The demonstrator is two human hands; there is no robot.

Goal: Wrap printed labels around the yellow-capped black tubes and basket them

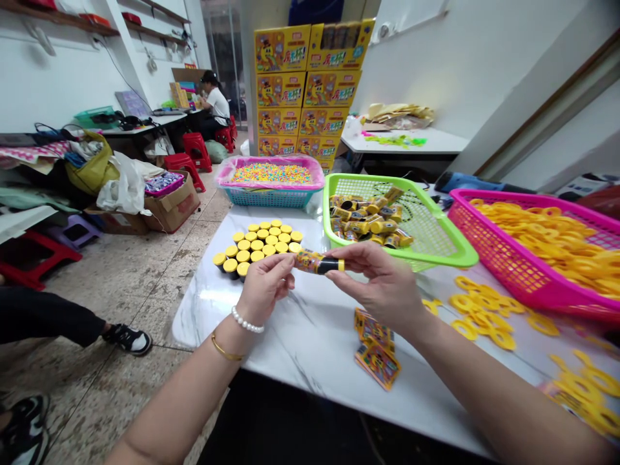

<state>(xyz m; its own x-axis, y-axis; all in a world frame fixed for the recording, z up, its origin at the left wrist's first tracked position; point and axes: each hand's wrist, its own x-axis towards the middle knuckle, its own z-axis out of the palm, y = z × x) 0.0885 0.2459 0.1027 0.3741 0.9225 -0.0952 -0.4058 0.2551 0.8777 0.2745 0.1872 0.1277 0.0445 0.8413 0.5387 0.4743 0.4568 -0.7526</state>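
Observation:
Between both hands, above the white table (310,323), a small tube (310,261) lies level, with a colourful printed wrapper, a black section and a yellow end at its right. My left hand (266,281), wearing a pearl bracelet, pinches its left end. Thumb and fingers of my right hand (380,278) close on the black and yellow end. Left of the tube stand black cups with yellow lids (256,245) in close rows. Below my right hand lie flat printed sleeves (378,363) in a loose stack. A green basket (436,242) behind it holds several similar wrapped tubes (371,219).
On the right, a pink basket (508,274) holds yellow ring-shaped plastic pieces (547,242); more rings (484,310) lie on the table. Candy-coloured beads (271,173) fill a lined basket at the back. Stacked yellow cartons (281,90) stand beyond. Another person (216,106) sits far left.

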